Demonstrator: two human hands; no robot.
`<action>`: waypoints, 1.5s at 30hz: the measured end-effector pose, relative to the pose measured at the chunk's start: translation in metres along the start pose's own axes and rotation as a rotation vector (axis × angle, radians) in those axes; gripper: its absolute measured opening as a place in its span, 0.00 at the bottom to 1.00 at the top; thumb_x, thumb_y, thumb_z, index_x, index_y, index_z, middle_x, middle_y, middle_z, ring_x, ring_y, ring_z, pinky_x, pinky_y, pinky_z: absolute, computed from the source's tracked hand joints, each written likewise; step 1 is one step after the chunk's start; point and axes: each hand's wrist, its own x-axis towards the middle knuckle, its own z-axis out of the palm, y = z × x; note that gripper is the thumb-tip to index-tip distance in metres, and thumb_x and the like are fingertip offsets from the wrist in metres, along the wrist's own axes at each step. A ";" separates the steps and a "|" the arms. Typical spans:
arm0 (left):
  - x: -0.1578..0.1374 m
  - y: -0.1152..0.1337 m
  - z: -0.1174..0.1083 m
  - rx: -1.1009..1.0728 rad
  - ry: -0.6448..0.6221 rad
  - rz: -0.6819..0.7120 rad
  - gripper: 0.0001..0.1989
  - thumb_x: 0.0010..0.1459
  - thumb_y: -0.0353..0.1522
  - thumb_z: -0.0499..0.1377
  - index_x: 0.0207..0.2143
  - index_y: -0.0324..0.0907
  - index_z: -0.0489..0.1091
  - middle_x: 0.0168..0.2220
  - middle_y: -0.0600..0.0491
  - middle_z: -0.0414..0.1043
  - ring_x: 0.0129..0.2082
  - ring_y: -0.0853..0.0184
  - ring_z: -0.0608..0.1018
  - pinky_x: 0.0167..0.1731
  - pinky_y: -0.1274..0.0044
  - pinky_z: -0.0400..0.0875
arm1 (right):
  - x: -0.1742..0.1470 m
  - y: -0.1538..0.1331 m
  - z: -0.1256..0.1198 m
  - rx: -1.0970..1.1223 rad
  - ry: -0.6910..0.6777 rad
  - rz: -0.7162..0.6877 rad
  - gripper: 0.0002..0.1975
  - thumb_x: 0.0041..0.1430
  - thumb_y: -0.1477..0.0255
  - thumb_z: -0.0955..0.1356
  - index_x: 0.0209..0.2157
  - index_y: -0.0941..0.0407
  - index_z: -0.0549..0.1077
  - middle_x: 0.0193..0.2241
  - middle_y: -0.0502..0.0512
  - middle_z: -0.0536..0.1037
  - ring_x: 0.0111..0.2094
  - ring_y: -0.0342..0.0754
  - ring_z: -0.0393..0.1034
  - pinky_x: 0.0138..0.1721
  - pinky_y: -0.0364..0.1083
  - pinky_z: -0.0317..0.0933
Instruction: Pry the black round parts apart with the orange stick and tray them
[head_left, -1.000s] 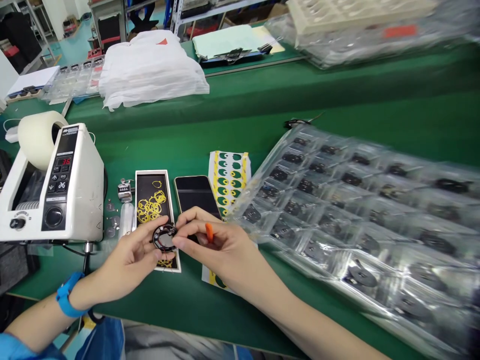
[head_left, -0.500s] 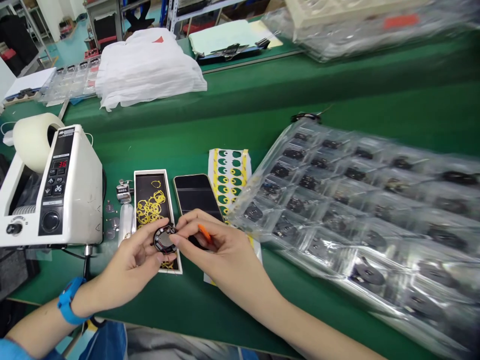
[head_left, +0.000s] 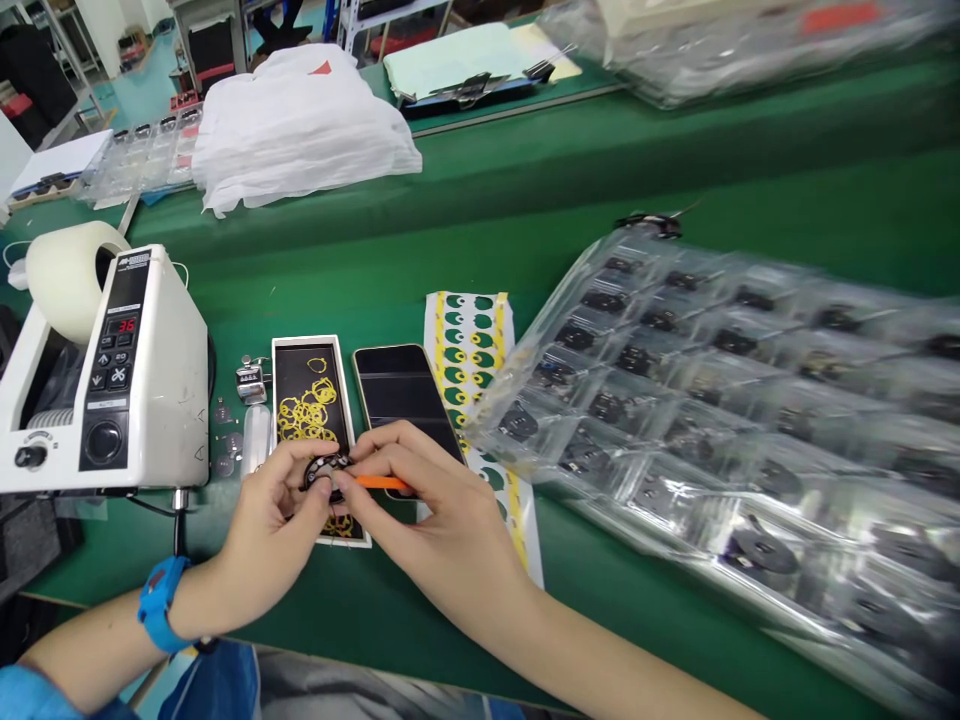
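My left hand (head_left: 262, 520) is closed around a small round black part (head_left: 318, 467) with a pale disc in its middle, gripped by its edge between thumb and fingers. In my right hand (head_left: 450, 515) a thin orange stick-like tool (head_left: 384, 482) is pinched, its tip end hidden by the fingers at the round part. Both hands meet over a narrow white-rimmed box (head_left: 345, 385), whose dark inside holds many loose yellow rings (head_left: 304, 412). Just beyond my right hand lies a phone (head_left: 401, 390), dark screen up, partly covered by the fingers.
Left stands a white tape dispenser (head_left: 169, 380); a metal tally counter (head_left: 251, 380) sits beside the box. A sticker sheet (head_left: 525, 520) lies right of the phone. Clear plastic trays of black parts (head_left: 761, 550) cover the right. White cloth-like sheets (head_left: 300, 130) are piled behind.
The round part has tilted in my left hand. My right hand has turned the orange tool, which now lies nearly level with more of it showing. The view has shifted slightly.
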 end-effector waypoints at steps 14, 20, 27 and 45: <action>0.002 -0.002 -0.002 -0.235 -0.074 0.017 0.14 0.55 0.38 0.65 0.41 0.43 0.70 0.29 0.58 0.70 0.29 0.74 0.77 0.29 0.85 0.77 | 0.001 0.005 0.000 0.043 -0.077 0.086 0.03 0.61 0.76 0.67 0.35 0.54 0.71 0.31 0.51 0.70 0.29 0.43 0.68 0.24 0.40 0.62; 0.001 -0.008 -0.001 -0.159 -0.057 0.046 0.10 0.58 0.36 0.63 0.40 0.42 0.70 0.29 0.58 0.71 0.29 0.76 0.77 0.34 0.85 0.77 | 0.003 0.002 0.000 0.127 -0.130 0.113 0.09 0.62 0.78 0.64 0.27 0.55 0.64 0.26 0.49 0.65 0.25 0.42 0.62 0.22 0.40 0.58; 0.003 -0.006 -0.010 0.220 -0.061 0.148 0.06 0.61 0.30 0.57 0.40 0.40 0.72 0.33 0.52 0.73 0.31 0.69 0.76 0.32 0.79 0.74 | 0.003 0.004 -0.001 0.011 -0.093 -0.058 0.08 0.62 0.80 0.62 0.29 0.55 0.63 0.28 0.50 0.67 0.26 0.42 0.65 0.25 0.41 0.61; 0.001 0.013 -0.006 -0.081 -0.134 -0.109 0.17 0.52 0.41 0.65 0.38 0.39 0.69 0.22 0.57 0.71 0.20 0.72 0.74 0.21 0.81 0.73 | 0.001 0.001 -0.006 -0.517 0.151 -0.527 0.07 0.60 0.83 0.64 0.35 0.58 0.71 0.32 0.58 0.81 0.22 0.43 0.65 0.21 0.42 0.60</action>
